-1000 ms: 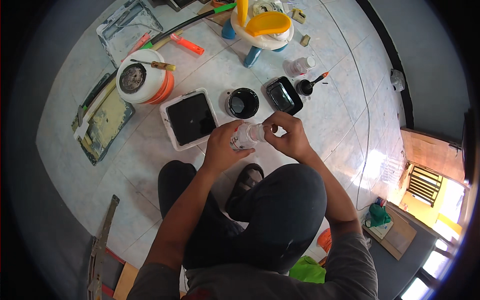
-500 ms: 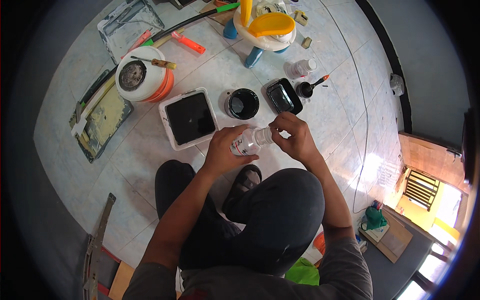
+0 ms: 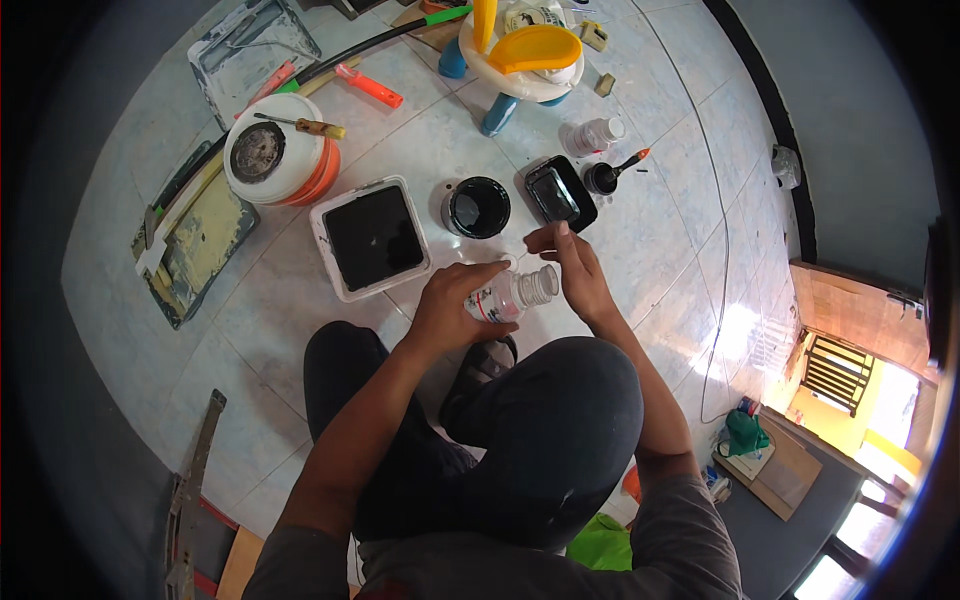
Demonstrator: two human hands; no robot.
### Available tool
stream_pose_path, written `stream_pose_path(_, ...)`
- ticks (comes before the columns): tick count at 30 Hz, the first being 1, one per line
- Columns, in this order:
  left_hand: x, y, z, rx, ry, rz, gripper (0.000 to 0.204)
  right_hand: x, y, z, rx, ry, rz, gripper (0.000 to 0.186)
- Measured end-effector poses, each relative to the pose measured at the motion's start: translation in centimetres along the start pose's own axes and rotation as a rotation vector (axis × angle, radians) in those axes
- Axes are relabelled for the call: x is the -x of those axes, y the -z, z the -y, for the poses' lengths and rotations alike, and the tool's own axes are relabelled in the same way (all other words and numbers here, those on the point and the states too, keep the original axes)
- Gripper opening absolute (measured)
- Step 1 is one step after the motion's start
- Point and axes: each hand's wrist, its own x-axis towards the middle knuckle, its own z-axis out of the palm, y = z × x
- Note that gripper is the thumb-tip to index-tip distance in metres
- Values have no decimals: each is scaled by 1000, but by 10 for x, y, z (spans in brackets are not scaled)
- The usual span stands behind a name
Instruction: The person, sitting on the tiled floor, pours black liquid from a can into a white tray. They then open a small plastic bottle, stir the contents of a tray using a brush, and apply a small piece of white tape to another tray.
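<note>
My left hand (image 3: 450, 300) grips a clear plastic bottle (image 3: 500, 298) with a label, tilted toward the right, its threaded mouth uncovered. My right hand (image 3: 570, 260) is raised just off the mouth, fingers loosely bent, with nothing visible in them. A small white round piece (image 3: 509, 261) shows behind the bottle. Beyond my hands stand a white square tub of black liquid (image 3: 372, 240), a round black pot (image 3: 475, 208), a black rectangular tray (image 3: 555, 190) and a small dark cup (image 3: 600, 178) with a paintbrush (image 3: 630, 160) in it.
A white-orange bucket (image 3: 300, 150) with a tool on it, paint trays (image 3: 215, 250), a roller handle (image 3: 370, 85) and a yellow-white stool (image 3: 535, 50) lie around. Another bottle (image 3: 595, 135) stands behind. A cable runs down the right. A metal bar (image 3: 200, 450) lies lower left.
My right hand has come away from the bottle's neck and its fingers have risen. The bottle in my left hand has shifted slightly down and right.
</note>
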Motion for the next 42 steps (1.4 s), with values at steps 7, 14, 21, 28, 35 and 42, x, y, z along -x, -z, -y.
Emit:
stream_pose_path(7, -4, -2, -5, 38, -27, 21, 86, -2, -17, -8, -372, -254, 414, 86)
stream_pose_path(14, 16, 20, 5, 63, 27, -68, 87, -5, 9, -28, -847, -377, 167, 108)
stream_pose_path(21, 55, 39, 20, 198, 182, -109, 85, 20, 8, -108, -124, -202, 73, 51)
stream_pose_path(28, 104, 69, 37, 237, 359, -235, 90, 62, -92, -122, 545, 397, 586, 70)
stream_pose_path(35, 124, 84, 29, 288, 422, -333, 89, 76, -186, -155, 615, 1099, 843, 61)
stream_pose_path(42, 133, 88, 39, 264, 431, -395, 88, 76, -232, -172, 739, 1190, 1057, 44)
